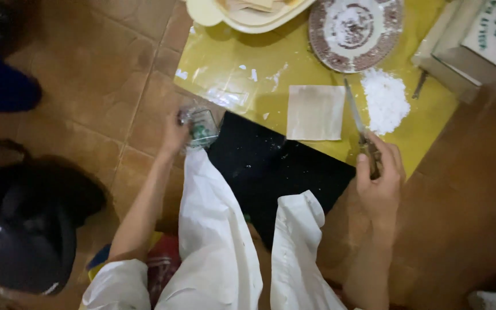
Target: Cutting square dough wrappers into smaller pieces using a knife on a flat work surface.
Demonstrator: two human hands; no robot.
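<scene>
My left hand [174,133] grips a small clear plastic wrapper with green print [200,126], held just off the left corner of the yellow table [231,63]. A knife [356,117] is gripped in my right hand [379,178], its blade lying along the right edge of a square beige dough sheet [316,112] that rests flat on the table. A heap of white flour [385,100] sits just right of the blade. I wear a white coat [219,241] with a black apron [276,172].
A brown patterned plate dusted with flour [355,31] and a cream tray holding dough sheets [248,14] stand at the far side. A cardboard box [477,46] is at the right. Brown tiled floor [87,74] lies to the left, with a dark helmet [24,235] on it.
</scene>
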